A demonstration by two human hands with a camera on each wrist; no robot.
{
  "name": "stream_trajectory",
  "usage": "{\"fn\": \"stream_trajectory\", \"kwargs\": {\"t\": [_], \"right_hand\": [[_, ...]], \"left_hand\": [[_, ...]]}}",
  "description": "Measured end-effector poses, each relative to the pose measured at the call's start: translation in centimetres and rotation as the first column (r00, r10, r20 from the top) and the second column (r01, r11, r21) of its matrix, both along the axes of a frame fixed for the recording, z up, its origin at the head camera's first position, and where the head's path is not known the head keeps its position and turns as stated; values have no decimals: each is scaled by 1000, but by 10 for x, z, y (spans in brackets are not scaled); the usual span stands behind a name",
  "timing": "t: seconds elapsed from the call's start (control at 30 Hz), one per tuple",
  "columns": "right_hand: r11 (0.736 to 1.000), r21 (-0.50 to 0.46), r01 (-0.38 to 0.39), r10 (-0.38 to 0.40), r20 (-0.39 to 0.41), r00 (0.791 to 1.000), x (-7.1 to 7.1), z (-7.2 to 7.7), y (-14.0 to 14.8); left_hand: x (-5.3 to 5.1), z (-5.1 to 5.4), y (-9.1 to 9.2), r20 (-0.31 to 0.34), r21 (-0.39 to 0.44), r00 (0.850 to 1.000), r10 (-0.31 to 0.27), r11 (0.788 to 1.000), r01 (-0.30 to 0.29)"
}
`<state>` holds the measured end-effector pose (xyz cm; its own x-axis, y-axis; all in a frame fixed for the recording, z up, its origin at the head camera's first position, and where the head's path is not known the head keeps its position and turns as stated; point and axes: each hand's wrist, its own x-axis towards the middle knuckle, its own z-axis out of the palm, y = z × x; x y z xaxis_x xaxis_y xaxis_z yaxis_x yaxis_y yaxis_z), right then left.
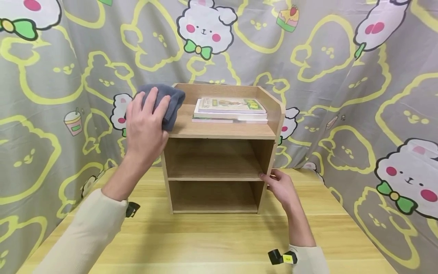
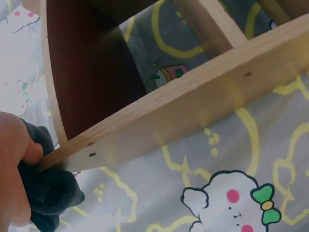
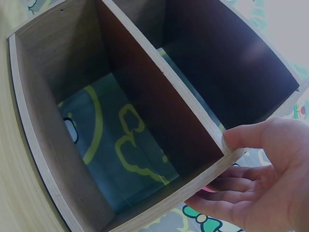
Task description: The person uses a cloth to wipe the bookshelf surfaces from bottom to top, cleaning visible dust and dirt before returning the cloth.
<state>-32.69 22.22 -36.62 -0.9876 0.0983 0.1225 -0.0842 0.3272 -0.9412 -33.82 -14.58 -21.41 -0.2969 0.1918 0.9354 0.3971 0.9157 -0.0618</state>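
A small wooden shelf unit point(image 1: 215, 179) stands upright on the table. My left hand point(image 1: 145, 123) holds a dark grey-blue cloth point(image 1: 173, 104) over the top of its left side panel. In the left wrist view the cloth point(image 2: 55, 191) wraps round the panel's corner, with the thumb on the inner side. My right hand point(image 1: 282, 190) grips the right side panel at the middle board. The right wrist view has its thumb point(image 3: 246, 135) on the board's front end and the other fingers outside the panel. A stack of several books point(image 1: 230, 108) lies on the top board.
The light wood table point(image 1: 212, 243) runs under and in front of the unit. Patterned grey curtains point(image 1: 325, 87) hang behind it and along both sides. Raised panels point(image 1: 219, 90) border the top board at the back and sides.
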Motion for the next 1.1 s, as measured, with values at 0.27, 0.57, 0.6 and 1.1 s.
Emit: {"fn": "stream_trajectory", "kwargs": {"t": [0.27, 0.57, 0.6, 1.1], "right_hand": [[1000, -7, -13, 13, 2, 1000, 0, -1, 0], [1000, -15, -1, 1, 2, 1000, 1, 0, 1], [1000, -14, -2, 2, 2, 1000, 1, 0, 1], [1000, -14, -9, 9, 4, 1000, 0, 0, 1]], "left_hand": [[5, 22, 7, 113, -72, 983, 147, 988, -140], [-10, 68, 30, 529, -248, 746, 406, 914, -322], [-14, 72, 32, 550, -270, 717, 427, 904, -331], [-68, 96, 42, 719, -251, 545, 431, 892, -376]]}}
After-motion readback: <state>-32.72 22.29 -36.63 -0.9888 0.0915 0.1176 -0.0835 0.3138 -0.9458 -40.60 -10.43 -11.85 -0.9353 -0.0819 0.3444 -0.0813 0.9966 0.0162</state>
